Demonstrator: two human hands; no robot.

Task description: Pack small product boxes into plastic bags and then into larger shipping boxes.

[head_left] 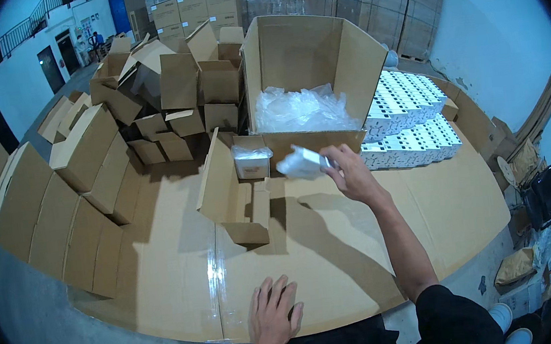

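My right hand (355,174) grips one end of a small white box in a clear plastic bag (303,163), slightly blurred, above the table. Just left of it stands an open brown carton (213,186) with its flaps up. Inside that carton's far end sits another bagged white box (252,164). The rest of its inside is partly hidden by the flaps. My left hand (274,310) lies flat, fingers spread, on the cardboard-covered table (325,261) near the front edge, holding nothing.
Behind the carton, a large open box (361,62) holds loose clear plastic bags (306,109). White printed boxes (408,121) are stacked to its right. Open empty cartons (179,81) pile up at the back left, and closed brown cartons (40,197) line the left side.
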